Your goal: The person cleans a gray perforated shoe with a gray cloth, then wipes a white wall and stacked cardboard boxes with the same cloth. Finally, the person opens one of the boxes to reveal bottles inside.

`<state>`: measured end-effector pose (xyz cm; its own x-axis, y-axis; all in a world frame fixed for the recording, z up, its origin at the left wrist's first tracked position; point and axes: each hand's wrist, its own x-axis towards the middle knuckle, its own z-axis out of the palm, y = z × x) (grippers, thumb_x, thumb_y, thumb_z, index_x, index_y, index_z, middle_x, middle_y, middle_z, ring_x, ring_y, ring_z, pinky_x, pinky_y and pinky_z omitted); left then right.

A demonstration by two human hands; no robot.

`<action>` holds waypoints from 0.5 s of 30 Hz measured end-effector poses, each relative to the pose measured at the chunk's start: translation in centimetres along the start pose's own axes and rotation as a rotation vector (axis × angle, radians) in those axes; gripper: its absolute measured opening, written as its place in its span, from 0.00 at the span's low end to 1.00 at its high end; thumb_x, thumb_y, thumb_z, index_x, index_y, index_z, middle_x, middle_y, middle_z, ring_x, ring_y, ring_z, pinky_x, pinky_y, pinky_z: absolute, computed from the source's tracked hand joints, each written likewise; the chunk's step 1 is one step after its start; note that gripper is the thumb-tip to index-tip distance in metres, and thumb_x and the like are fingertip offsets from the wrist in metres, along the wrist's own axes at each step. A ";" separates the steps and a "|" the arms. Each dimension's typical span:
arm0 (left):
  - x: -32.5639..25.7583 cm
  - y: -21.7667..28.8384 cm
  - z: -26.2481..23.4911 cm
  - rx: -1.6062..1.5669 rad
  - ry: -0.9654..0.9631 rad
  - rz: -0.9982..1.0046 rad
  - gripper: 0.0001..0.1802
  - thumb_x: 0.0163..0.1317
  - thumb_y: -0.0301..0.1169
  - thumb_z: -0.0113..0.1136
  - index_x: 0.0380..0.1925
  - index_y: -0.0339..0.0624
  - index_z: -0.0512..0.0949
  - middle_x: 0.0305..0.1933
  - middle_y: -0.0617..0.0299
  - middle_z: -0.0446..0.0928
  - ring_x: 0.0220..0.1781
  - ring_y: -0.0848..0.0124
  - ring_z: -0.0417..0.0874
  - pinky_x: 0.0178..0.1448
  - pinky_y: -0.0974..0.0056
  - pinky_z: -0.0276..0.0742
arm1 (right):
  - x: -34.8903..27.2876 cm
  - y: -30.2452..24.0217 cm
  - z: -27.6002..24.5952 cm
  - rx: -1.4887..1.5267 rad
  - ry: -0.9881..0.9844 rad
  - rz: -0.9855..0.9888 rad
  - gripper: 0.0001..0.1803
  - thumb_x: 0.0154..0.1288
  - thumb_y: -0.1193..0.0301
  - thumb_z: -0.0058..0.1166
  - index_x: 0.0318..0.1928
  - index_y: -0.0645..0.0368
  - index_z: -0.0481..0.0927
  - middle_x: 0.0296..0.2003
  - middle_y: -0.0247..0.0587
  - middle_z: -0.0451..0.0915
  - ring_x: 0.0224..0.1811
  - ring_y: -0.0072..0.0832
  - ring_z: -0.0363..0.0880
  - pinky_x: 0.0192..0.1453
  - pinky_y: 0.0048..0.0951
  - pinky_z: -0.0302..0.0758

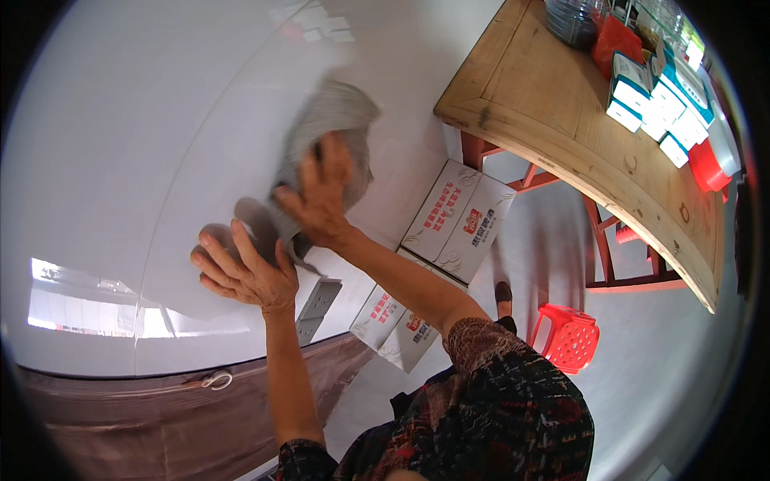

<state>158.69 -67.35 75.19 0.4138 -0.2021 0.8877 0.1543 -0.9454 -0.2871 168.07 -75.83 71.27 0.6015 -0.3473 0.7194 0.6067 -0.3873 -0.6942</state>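
Note:
My right hand [325, 192] holds a grey cloth [341, 104] pressed against the glossy white wall [192, 72]. Its fingers are spread over the cloth, and both are somewhat blurred by motion. Lower and to the left, my left hand [247, 268] rests on the bare wall with its fingers apart, holding nothing. A thin seam [180, 172] runs up the wall to the left of both hands. Just below the cloth's lower end and beside my left wrist is a grey socket plate [319, 301].
Two white printed cartons [469, 208] [381, 325] stand along the wall. A wooden table [561, 104] at the right bears small boxes [662, 100] and a red-and-white container [714, 164]. A red plastic stool [568, 337] is on the floor. Brown curtain fabric [168, 417] hangs lower left.

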 end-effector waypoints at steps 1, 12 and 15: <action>0.1 0.3 0.1 -0.017 0.001 -0.007 0.31 0.66 0.53 0.43 0.60 0.45 0.67 0.71 0.44 0.52 0.73 0.44 0.43 0.70 0.41 0.30 | 1.1 0.7 -0.6 -0.013 0.003 -0.118 0.36 0.56 0.53 0.53 0.57 0.67 0.66 0.64 0.56 0.53 0.67 0.52 0.50 0.68 0.52 0.47; 0.7 0.4 0.8 0.098 0.051 0.073 0.34 0.65 0.54 0.41 0.62 0.42 0.63 0.71 0.46 0.50 0.74 0.48 0.42 0.69 0.41 0.36 | -1.1 23.3 1.1 0.011 0.262 0.467 0.36 0.59 0.58 0.53 0.63 0.65 0.61 0.65 0.55 0.56 0.67 0.46 0.55 0.68 0.40 0.53; 0.6 0.1 0.7 0.151 0.048 0.090 0.35 0.66 0.55 0.39 0.63 0.42 0.62 0.71 0.45 0.50 0.74 0.48 0.41 0.69 0.40 0.37 | -3.4 28.2 0.4 0.224 0.315 0.785 0.36 0.61 0.58 0.52 0.64 0.65 0.59 0.66 0.55 0.55 0.67 0.47 0.55 0.68 0.40 0.53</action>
<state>159.62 -67.42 75.45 0.3889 -0.3000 0.8710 0.2525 -0.8746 -0.4140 183.36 -85.23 49.28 0.7365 -0.6762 -0.0185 0.1852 0.2278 -0.9559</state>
